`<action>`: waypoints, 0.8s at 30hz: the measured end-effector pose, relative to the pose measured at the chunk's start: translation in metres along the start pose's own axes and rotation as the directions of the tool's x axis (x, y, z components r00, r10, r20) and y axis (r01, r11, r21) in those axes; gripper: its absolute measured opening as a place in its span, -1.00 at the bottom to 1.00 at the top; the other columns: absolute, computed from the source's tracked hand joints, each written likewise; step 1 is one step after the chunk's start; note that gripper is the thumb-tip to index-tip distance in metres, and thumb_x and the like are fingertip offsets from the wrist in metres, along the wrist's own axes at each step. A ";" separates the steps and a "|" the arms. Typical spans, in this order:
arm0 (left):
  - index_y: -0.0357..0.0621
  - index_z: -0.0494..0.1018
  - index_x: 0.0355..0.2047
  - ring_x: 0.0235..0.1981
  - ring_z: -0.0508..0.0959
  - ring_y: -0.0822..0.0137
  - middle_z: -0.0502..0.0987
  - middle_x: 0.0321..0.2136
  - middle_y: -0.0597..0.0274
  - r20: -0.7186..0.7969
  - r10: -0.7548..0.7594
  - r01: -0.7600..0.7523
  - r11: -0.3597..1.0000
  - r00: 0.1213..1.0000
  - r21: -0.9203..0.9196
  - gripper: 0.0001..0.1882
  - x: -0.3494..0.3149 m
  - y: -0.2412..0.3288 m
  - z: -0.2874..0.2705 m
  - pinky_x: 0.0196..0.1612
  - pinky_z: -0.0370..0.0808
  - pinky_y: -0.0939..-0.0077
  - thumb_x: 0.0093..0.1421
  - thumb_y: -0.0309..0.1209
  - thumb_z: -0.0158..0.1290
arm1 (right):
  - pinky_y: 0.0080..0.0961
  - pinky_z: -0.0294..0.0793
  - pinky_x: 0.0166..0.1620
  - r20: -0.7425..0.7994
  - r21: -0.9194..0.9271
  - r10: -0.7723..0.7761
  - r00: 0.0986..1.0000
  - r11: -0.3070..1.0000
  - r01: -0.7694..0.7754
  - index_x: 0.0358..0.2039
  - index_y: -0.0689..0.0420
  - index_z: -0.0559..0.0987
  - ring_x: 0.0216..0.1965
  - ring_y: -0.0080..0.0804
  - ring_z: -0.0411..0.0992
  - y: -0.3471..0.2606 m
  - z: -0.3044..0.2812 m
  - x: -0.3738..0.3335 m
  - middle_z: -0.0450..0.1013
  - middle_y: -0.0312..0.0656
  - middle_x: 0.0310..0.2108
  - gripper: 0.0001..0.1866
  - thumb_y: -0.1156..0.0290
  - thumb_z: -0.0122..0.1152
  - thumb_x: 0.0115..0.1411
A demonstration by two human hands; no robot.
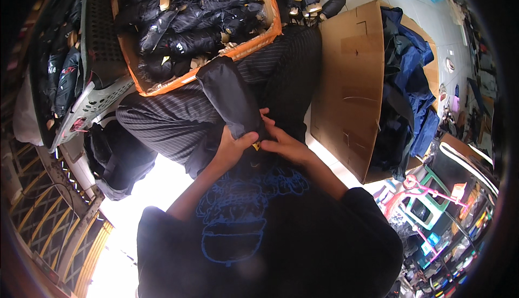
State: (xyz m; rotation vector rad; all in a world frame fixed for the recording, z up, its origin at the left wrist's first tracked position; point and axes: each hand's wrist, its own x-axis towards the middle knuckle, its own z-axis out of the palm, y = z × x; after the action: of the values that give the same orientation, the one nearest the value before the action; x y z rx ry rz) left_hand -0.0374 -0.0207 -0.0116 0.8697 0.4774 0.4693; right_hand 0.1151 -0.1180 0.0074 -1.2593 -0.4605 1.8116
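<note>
both hands on a black sleeve-like pouch over the lap

the pouch [230, 100] looks light, soft and a bit slick, likely to sag, so its lower end near the small yellow tag [255, 146] seems the surest hold. left hand [233, 147] is curled closed around that end; right hand [285, 142] pinches it from the other side, fingers bent. forearms rise from the lower edge, elbows tucked (wrists nearly meeting). the top end rests against the orange basket [254, 42] rim; a cardboard box [348, 81] stands at the right.
</note>
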 end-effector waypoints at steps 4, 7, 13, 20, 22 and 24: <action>-0.33 0.28 0.13 0.22 0.30 0.15 0.32 0.18 -0.03 -0.089 -0.094 0.101 0.993 0.992 0.069 -0.18 -0.002 -0.002 0.008 0.22 0.26 0.25 0.00 0.01 0.18 | -0.44 0.25 0.16 -0.062 0.089 0.060 0.996 0.995 -0.054 0.21 0.25 0.24 0.17 -0.40 0.23 -0.004 -0.005 0.006 0.25 -0.14 0.16 -0.36 0.09 0.11 0.29; -0.32 0.22 0.18 0.26 0.25 0.17 0.26 0.22 0.00 -0.012 -0.097 0.097 0.990 0.995 0.104 -0.13 -0.002 -0.010 -0.001 0.25 0.21 0.28 0.01 0.02 0.18 | -0.47 0.25 0.15 -0.010 0.060 0.123 0.992 0.991 -0.122 0.17 0.24 0.30 0.14 -0.44 0.25 -0.012 -0.002 0.008 0.29 -0.17 0.12 -0.43 0.12 0.09 0.30; -0.33 0.18 0.21 0.20 0.32 0.10 0.29 0.18 -0.06 -0.009 0.012 -0.012 0.999 1.000 -0.041 -0.11 0.000 -0.009 -0.002 0.23 0.25 0.19 0.05 0.04 0.19 | -0.50 0.28 0.12 -0.062 0.079 -0.015 0.998 0.997 0.020 0.15 0.27 0.32 0.09 -0.49 0.29 0.001 0.005 0.010 0.36 -0.18 0.06 -0.48 0.20 0.10 0.30; -0.37 0.38 -0.09 -0.20 0.58 0.16 0.51 -0.18 0.00 -0.213 -0.018 -0.035 0.969 0.977 -0.244 -0.48 0.016 0.009 0.001 -0.09 0.55 0.31 0.06 -0.24 0.22 | -0.54 0.39 -0.01 0.102 0.006 0.075 0.992 0.997 -0.076 0.08 0.30 0.39 -0.08 -0.52 0.41 0.012 -0.003 0.008 0.48 -0.19 -0.10 -0.55 0.24 0.08 0.32; -0.35 0.40 -0.15 -0.24 0.58 0.20 0.52 -0.24 0.06 -0.246 -0.073 0.014 0.972 0.966 -0.235 -0.56 0.010 0.005 0.008 -0.12 0.55 0.36 0.05 -0.32 0.22 | -0.53 0.40 -0.02 0.144 0.073 0.148 0.978 0.985 -0.160 0.06 0.31 0.41 -0.10 -0.53 0.41 0.012 -0.005 0.005 0.49 -0.20 -0.13 -0.56 0.25 0.09 0.32; -0.34 0.42 -0.17 -0.25 0.58 0.22 0.52 -0.25 0.08 -0.211 -0.104 0.053 0.970 0.972 -0.238 -0.62 0.006 0.002 0.006 -0.10 0.53 0.37 0.04 -0.38 0.19 | -0.53 0.40 -0.03 0.092 -0.027 0.113 0.989 0.993 -0.111 0.04 0.33 0.42 -0.12 -0.53 0.42 0.015 -0.004 0.004 0.49 -0.21 -0.15 -0.58 0.25 0.07 0.33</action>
State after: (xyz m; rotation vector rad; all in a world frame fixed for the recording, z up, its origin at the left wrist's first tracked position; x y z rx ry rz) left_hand -0.0297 -0.0200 -0.0072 0.5739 0.6470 0.5401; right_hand 0.1119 -0.1239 -0.0067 -1.2407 -0.4711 1.9714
